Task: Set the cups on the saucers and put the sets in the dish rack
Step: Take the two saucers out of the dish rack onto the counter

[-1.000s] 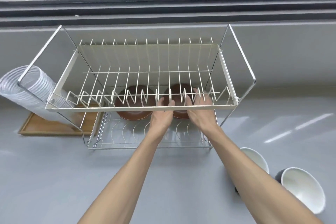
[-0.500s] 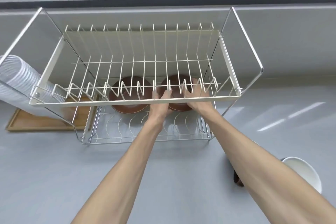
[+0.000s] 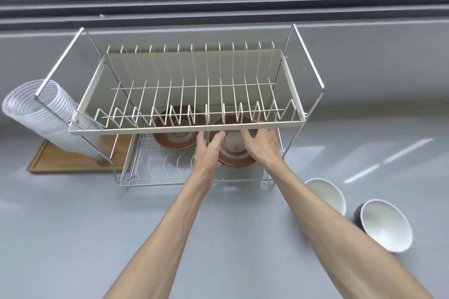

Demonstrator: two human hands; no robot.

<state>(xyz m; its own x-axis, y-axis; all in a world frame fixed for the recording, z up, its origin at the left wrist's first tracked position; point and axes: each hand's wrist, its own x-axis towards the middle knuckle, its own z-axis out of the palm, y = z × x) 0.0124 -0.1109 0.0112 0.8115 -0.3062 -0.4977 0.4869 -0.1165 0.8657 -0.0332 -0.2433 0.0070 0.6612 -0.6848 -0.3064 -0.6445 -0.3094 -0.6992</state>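
A brown saucer is held between my left hand on its left rim and my right hand on its right rim, just under the front edge of the two-tier dish rack. A second brown saucer lies on the rack's lower wire shelf to the left. Two cups stand on the counter to the right of my right forearm: a white cup and a dark cup with a white inside. The rack's cream upper tier holds nothing.
A coil of clear ribbed hose leans on a wooden tray left of the rack. The grey counter spreads in front. A grey wall and a window ledge run behind the rack.
Both hands have drawn back from under the upper tier toward me, bringing the right-hand saucer forward on the lower shelf. The camera has tilted up slightly.
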